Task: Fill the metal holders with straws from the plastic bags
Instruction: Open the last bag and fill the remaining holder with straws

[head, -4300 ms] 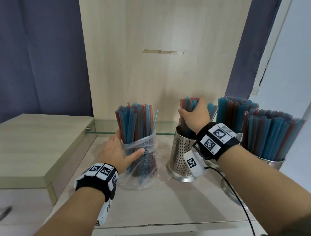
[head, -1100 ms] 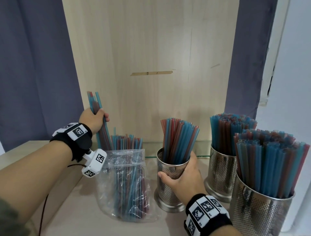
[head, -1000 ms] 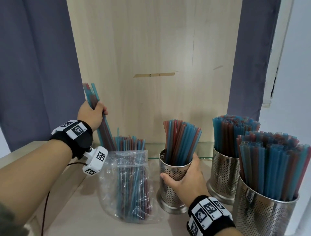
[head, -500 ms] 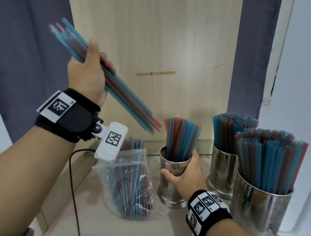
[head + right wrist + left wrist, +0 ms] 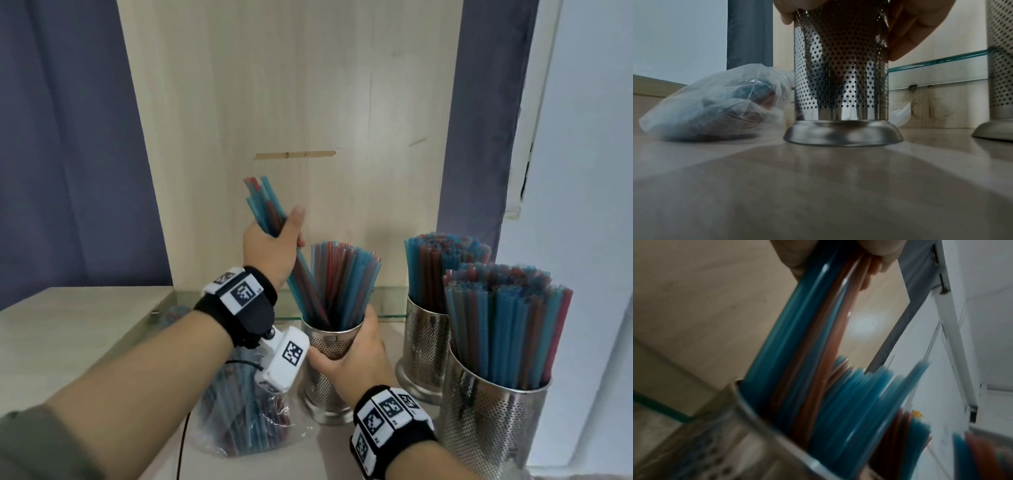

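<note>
My left hand [image 5: 274,243] grips a bundle of blue and red straws [image 5: 265,209] slanting down, their lower ends inside the middle metal holder [image 5: 329,342]. In the left wrist view the bundle of straws [image 5: 797,340] enters the holder's rim [image 5: 760,423], blurred. My right hand [image 5: 352,359] wraps the perforated holder [image 5: 840,73] on the wooden counter [image 5: 818,186]. The holder also contains several upright straws [image 5: 346,274]. A clear plastic bag [image 5: 246,414] with more straws lies left of the holder, partly hidden by my left arm.
Two more perforated holders stand to the right, one at the back [image 5: 426,346] and one nearer [image 5: 493,421], both packed with straws. A wooden back panel [image 5: 291,102] rises behind, with a glass shelf edge [image 5: 937,61] low along it. A lighter raised counter [image 5: 68,322] is at the left.
My left hand has come down from high at the left with the straw bundle and now has its lower ends in the holder. My right hand has kept its grip on the holder.
</note>
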The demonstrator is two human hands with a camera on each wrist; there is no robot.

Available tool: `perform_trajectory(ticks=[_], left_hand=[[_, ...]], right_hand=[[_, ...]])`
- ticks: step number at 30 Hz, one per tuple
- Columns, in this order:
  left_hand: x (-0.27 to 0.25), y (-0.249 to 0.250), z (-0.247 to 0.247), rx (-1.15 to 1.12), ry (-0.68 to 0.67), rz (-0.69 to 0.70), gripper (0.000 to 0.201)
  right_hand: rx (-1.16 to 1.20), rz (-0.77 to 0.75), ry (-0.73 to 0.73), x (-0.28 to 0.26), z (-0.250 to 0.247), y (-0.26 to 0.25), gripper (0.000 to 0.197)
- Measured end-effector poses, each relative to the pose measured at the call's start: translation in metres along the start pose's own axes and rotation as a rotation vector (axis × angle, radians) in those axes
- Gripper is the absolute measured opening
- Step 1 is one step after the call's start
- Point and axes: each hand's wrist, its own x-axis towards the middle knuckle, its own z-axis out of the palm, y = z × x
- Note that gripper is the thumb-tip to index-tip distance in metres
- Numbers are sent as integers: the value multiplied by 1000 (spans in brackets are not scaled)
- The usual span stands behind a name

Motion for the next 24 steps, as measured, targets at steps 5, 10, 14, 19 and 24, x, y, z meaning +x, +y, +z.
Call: perform_trajectory(ticks=[5, 10, 14, 19, 24], left_hand=[[-7, -19, 3, 149, -171, -2, 29], [-12, -42, 10, 269, -213, -81, 57], [-27, -48, 9, 266, -249, 7, 34], [-37, -59, 4, 244, -358, 38, 54], [-36, -57, -8, 197, -353, -98, 79]], right_hand=[[-24, -5, 0, 0, 0, 0, 117], [-14, 3, 1, 0, 0, -1, 119], [2, -5, 17, 1, 1, 0, 114], [17, -6, 15, 0, 0, 0, 113], [16, -6, 15, 1, 0, 0, 113]])
